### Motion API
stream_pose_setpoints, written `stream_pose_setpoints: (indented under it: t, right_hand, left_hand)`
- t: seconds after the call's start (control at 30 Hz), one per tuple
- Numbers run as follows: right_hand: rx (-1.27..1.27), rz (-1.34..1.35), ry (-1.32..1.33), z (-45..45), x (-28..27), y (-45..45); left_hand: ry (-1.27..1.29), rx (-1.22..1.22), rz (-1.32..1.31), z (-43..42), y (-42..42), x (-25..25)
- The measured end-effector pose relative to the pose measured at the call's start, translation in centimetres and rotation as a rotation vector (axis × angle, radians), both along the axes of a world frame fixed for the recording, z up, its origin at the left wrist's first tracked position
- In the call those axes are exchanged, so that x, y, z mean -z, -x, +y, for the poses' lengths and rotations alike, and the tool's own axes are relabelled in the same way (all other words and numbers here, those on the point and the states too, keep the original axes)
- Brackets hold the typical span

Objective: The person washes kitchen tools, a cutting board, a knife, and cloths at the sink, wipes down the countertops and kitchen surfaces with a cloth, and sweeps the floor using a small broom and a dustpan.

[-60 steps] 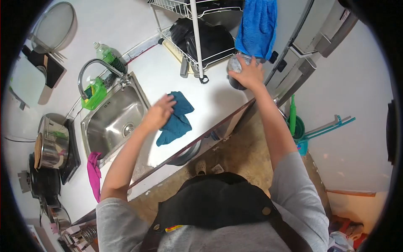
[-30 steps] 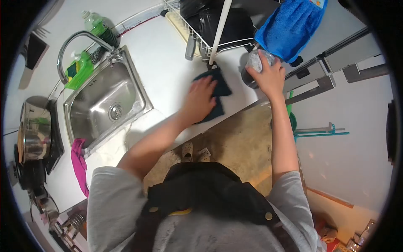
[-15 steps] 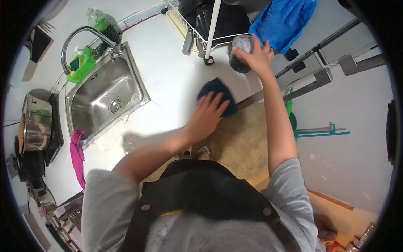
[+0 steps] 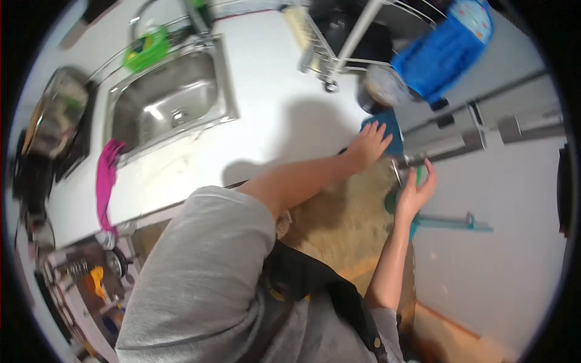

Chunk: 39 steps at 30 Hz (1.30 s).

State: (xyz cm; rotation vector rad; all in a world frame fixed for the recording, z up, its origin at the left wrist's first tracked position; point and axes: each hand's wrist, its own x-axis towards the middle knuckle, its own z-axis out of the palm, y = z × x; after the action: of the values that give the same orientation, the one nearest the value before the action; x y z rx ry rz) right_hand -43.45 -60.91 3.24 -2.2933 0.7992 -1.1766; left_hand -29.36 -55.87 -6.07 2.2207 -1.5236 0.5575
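Near the counter's right end, my left hand [image 4: 366,146] presses a dark blue cloth [image 4: 393,134] against the white surface, fingers laid over it. My right hand [image 4: 416,192] is off the counter edge, thumb and fingers apart with nothing visible between them, close to a metal bar [image 4: 445,151]. Just beyond the cloth stands a dark cylindrical container [image 4: 366,97] with a pale, greyish top, blurred. It sits beside the foot of a white rack [image 4: 357,36], and neither hand touches it.
A steel sink [image 4: 232,103] is set into the counter [image 4: 266,78] at left, with a pink cloth [image 4: 106,181] over the front edge. A blue towel [image 4: 442,60] hangs at upper right. A green holder [image 4: 147,51] stands behind the sink. Pots [image 4: 57,115] are at far left.
My left hand has slid the dark blue cloth to the right, toward the container. My right hand has let go of the container and dropped down past the counter edge. The view has shifted.
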Motion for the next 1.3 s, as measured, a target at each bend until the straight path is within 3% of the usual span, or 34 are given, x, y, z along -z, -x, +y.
stream_pose_setpoints:
  t: [0.1,0.17,0.27,0.37,0.43,0.53,0.6,0.67,0.7,0.8,0.87,0.93,1.03,1.13,1.2,1.3]
  right_hand:
    - [-0.136,-0.058,-0.032,3.8,1.8,-1.9]
    - [-0.281,-0.027,-0.014,6.8,3.0,-3.9]
    - [-0.451,0.015,-0.041,13.0,2.9,-6.5]
    - [-0.637,0.022,-0.063,19.1,2.0,-8.3]
    - [-0.734,0.030,-0.092,22.7,1.3,-9.4]
    - [-0.879,0.009,-0.168,29.0,0.4,-11.5]
    - [-0.994,-0.030,-0.196,33.9,0.5,-13.2]
    - [-1.082,-0.058,-0.207,39.5,0.1,-14.6]
    - [-1.115,-0.059,-0.204,42.5,-0.3,-14.9]
    - [-1.157,-0.026,-0.187,51.4,-0.1,-16.0]
    - [-1.163,0.024,-0.157,57.0,0.9,-17.1]
    - [-1.172,0.111,-0.171,62.4,0.9,-17.8]
    - [-1.066,0.299,-0.096,67.2,0.3,-18.9]
    - [-0.887,0.415,0.004,68.8,0.9,-20.1]
    - [-0.787,0.455,0.058,68.9,2.0,-20.9]
    - [-0.756,0.587,0.135,69.2,2.7,-21.3]
  left_hand:
    - [-0.032,0.010,0.104,10.3,0.4,-0.8]
    - [-0.193,-0.025,0.173,18.7,1.0,-4.2]
    - [-0.124,-0.073,0.526,28.1,1.1,-4.4]
    - [0.066,-0.444,0.930,38.5,3.0,-8.4]
    - [0.347,-0.695,0.993,45.4,3.9,-10.6]
    - [0.514,-1.070,0.857,57.1,5.0,-14.9]
    - [0.773,-1.136,0.899,64.8,5.4,-16.9]
    - [0.862,-1.215,0.767,71.4,5.5,-17.4]
    - [0.646,-1.374,0.515,75.9,4.6,-15.3]
    - [0.487,-1.458,0.663,82.1,2.6,-12.5]
    - [0.390,-1.514,0.768,86.9,-1.3,-5.3]
    - [0.118,-1.625,0.350,88.1,-3.0,-2.6]
    - [-0.040,-1.698,0.275,97.1,-6.7,-1.8]
    - [-0.114,-1.855,0.217,112.3,-10.4,1.9]
    - [0.038,-1.972,0.351,117.0,-10.6,-0.8]
    - [0.040,-2.042,0.458,122.7,-12.7,-1.0]
